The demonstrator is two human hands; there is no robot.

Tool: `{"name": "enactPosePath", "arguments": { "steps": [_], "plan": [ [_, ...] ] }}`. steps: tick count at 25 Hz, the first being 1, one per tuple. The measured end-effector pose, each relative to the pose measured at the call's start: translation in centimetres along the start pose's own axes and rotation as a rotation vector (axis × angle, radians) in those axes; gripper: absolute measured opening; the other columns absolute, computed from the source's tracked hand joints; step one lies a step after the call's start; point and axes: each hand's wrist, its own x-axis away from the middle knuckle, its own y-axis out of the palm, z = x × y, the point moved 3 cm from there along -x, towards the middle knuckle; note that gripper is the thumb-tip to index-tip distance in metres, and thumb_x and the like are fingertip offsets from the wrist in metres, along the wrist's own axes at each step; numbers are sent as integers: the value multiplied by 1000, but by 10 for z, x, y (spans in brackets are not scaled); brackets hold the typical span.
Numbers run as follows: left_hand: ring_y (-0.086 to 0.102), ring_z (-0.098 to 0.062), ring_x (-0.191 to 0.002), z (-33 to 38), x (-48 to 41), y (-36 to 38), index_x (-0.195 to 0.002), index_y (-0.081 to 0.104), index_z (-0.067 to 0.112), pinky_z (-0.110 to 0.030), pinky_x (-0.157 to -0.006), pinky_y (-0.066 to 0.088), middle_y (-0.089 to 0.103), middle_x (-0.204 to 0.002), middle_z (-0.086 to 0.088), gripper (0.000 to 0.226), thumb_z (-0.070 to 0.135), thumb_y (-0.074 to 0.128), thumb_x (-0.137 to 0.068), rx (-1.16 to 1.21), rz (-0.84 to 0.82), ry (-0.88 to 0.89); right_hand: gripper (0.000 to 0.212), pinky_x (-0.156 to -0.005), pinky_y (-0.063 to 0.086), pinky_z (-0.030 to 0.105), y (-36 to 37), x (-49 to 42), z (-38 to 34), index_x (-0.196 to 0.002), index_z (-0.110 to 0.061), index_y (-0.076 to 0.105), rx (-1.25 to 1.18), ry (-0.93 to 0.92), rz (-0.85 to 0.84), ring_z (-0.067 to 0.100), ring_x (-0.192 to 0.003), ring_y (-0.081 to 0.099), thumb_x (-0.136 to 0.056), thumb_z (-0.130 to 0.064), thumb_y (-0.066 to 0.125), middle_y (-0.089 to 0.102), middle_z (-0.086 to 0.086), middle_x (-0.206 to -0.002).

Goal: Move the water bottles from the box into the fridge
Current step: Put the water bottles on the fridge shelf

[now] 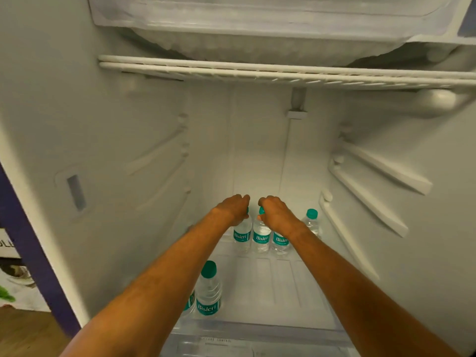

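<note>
Both arms reach deep into the open fridge [128, 150]. My left hand [235, 208] closes over the cap of a small clear water bottle [242, 235] with a teal label, standing at the back of the bottom shelf [270, 284]. My right hand [277, 212] grips the teal cap of the bottle beside it [261, 237]. A third bottle [280, 243] stands under my right wrist, and a fourth [312, 222] further right. Near the front left stands another bottle [208, 289], with one more [190, 302] half hidden behind my left forearm. The box is out of view.
A white wire shelf [257, 70] spans the fridge above, with the frosted freezer compartment [257, 45] over it. Shelf rails jut from the right wall [381, 191]. A clear drawer cover [257, 341] lies below the front edge. Wooden floor [25, 333] shows at lower left.
</note>
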Motion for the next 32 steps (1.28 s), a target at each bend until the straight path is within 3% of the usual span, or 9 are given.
{"name": "enactPosePath", "arguments": {
  "steps": [6,12,17,21,28,32],
  "plan": [
    [56,-30,-114,6,17,9,-135,40,7,-35,-94,49,54,-130,-15,43,19,57,-97,96,5,-21,31,-91,44,31,4,12,-5,-121,-5,53,-1,2,-19,27,-109,54,-94,-17,60,50,13,-122],
    [60,-28,-108,16,62,-6,-131,46,9,-34,-89,51,58,-126,-13,41,26,59,-96,102,68,-30,27,-83,45,29,-22,53,-11,-115,-6,58,-33,42,3,26,-103,56,-92,-19,63,52,12,-118],
    [61,-26,-102,27,108,-17,-124,54,9,-34,-87,51,62,-121,-12,38,34,59,-95,20,67,32,30,-85,46,31,-43,94,-21,-114,-7,61,-59,35,-4,25,-102,57,-87,-19,69,57,11,-115],
    [61,-26,-100,32,142,-17,-121,57,10,-34,-80,46,65,-115,-10,40,42,55,-95,-197,73,92,33,-86,47,29,-42,126,-35,-112,-9,62,-102,-4,-31,23,-99,58,-85,-24,72,61,10,-113],
    [53,-26,-116,33,178,-13,-123,59,14,-38,-104,33,63,-122,-7,42,45,55,-95,-356,13,115,34,-88,51,31,-32,161,-51,-113,-7,64,-85,-63,-79,23,-98,61,-85,-25,71,64,11,-112],
    [46,-27,-123,35,191,-10,-130,54,15,-38,-105,31,58,-129,-9,45,43,54,-95,-347,1,119,35,-90,51,31,-25,169,-52,-115,-7,63,-93,-59,-112,23,-99,61,-86,-25,71,63,11,-114]
  ]
}}
